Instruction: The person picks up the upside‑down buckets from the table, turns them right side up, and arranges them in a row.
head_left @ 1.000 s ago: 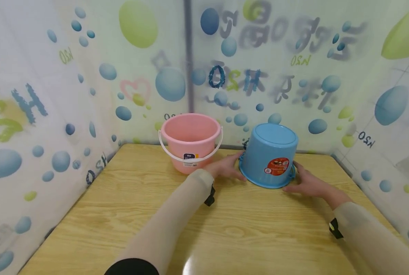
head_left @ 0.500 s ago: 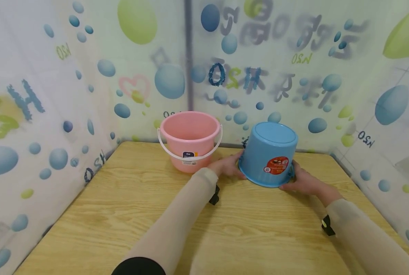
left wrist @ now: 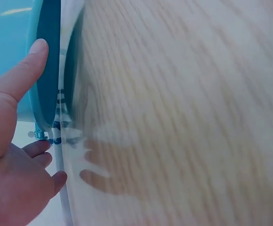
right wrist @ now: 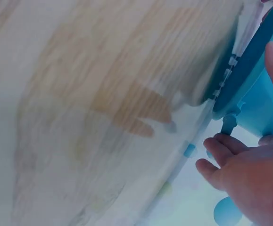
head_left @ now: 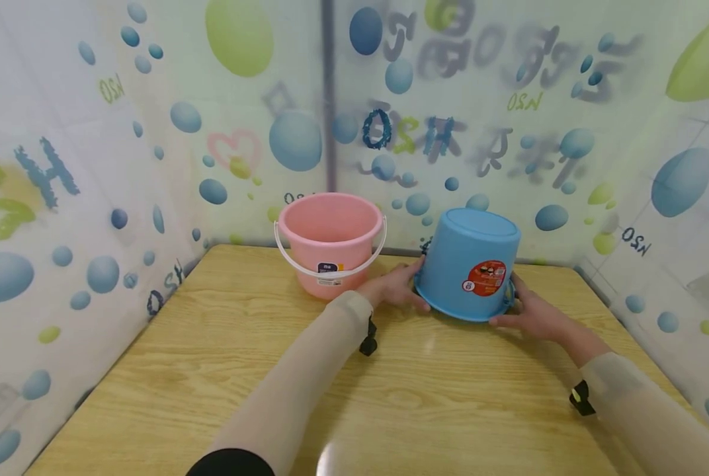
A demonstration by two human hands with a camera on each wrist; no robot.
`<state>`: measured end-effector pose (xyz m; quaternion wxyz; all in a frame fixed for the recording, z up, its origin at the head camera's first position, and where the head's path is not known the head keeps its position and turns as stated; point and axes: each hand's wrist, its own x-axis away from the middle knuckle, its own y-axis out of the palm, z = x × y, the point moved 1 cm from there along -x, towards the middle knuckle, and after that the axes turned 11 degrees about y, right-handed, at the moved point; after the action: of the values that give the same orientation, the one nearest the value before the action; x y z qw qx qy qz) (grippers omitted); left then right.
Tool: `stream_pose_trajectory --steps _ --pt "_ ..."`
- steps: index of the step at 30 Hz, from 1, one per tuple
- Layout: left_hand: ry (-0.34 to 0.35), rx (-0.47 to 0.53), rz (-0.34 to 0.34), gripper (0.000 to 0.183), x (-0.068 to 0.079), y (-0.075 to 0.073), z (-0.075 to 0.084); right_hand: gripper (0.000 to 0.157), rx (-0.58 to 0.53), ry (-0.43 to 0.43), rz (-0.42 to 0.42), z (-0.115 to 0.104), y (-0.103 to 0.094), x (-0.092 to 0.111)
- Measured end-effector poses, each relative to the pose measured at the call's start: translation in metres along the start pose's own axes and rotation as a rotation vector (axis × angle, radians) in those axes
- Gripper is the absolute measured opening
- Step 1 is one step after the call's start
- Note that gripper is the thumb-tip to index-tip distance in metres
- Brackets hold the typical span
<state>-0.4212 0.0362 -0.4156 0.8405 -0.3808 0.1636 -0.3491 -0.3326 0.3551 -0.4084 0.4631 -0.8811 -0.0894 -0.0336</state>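
Observation:
A blue bucket [head_left: 467, 264] stands bottom up at the back right of the table, a red label on its side. My left hand [head_left: 397, 287] holds its left side at the rim; the thumb lies over the rim in the left wrist view, and the other fingers sit by the handle lug [left wrist: 40, 133]. On the opposite side my right hand [head_left: 538, 316] grips the rim, fingers close to the other handle lug [right wrist: 229, 123]. Both wrist views show a gap between the downturned rim and the tabletop. A pink bucket [head_left: 331, 258] stands upright left of my left hand.
The pink bucket's white handle [head_left: 295, 266] hangs down across its front, near my left wrist. Under everything is a wood-grain table [head_left: 402, 396]. A patterned curtain [head_left: 241, 218] closes in the back and both sides.
The blue bucket has risen slightly and shifted a little to the right, its label turning right too. Both hands have stayed on it. The pink bucket has not moved.

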Motion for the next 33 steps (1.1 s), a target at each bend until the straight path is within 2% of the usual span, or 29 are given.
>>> stream_pose_trajectory --steps 5,13,20,33 --pt "0.02 0.068 0.057 0.117 0.005 0.0 0.002 0.12 -0.05 -0.046 0.036 -0.002 -0.003 0.006" --pt "0.121 0.307 0.117 0.118 0.013 -0.001 0.002 0.111 -0.17 -0.092 0.04 -0.012 -0.011 0.022" --pt "0.188 0.306 0.154 0.113 0.022 -0.004 0.007 0.102 -0.207 -0.101 0.098 -0.012 -0.013 0.033" --pt "0.212 0.251 0.23 0.096 0.042 -0.015 0.014 0.083 -0.222 -0.091 0.117 -0.023 -0.02 0.047"
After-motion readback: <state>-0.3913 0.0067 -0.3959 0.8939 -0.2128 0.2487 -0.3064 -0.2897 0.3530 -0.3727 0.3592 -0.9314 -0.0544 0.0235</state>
